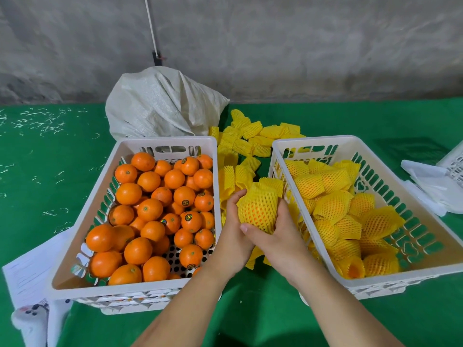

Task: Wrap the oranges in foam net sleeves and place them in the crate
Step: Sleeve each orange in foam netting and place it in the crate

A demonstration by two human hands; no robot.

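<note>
Both hands — left hand point(234, 221), right hand point(273, 236) — curl around one sleeved orange point(258, 209), just left of the right crate point(278, 151). Sleeving looks nearly finished; next, I'd judge, comes setting it in that crate.

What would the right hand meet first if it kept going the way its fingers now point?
The right hand grips the sleeved orange, fingers pointing up and left. Straight on, past the left hand, it would likely meet the right wall of the crate of bare oranges; depth is unclear.
</note>
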